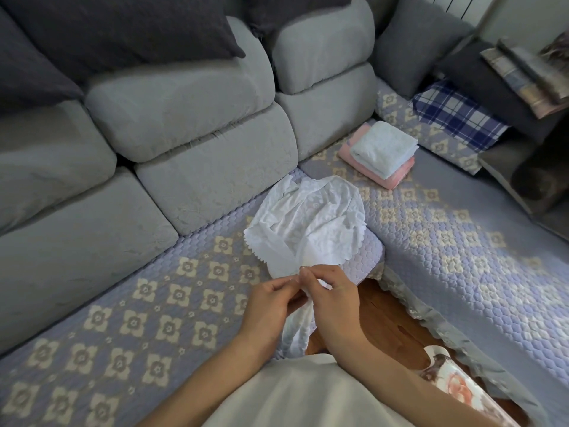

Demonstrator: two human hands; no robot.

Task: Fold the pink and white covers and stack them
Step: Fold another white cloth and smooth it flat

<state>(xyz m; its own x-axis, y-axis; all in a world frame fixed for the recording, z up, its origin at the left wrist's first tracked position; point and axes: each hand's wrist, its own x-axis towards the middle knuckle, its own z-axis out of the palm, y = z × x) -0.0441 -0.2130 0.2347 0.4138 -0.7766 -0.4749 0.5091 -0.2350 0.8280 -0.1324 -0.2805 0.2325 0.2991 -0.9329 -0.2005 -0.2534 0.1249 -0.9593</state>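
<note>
A crumpled white cover (311, 223) with a scalloped lace edge lies on the corner of the quilted sofa seat (138, 328). Its near end hangs down over the seat's front. My left hand (271, 306) and my right hand (332, 291) both pinch that near end, close together, fingertips almost touching. Farther back on the seat sits a stack of folded covers (380, 154): pink ones at the bottom and white ones on top.
Grey sofa back cushions (184, 118) and dark pillows (117, 29) rise behind the seat. A blue plaid cloth (455, 115) and folded dark textiles (492, 84) lie at the right. Wooden floor (378, 318) shows between the two seat sections.
</note>
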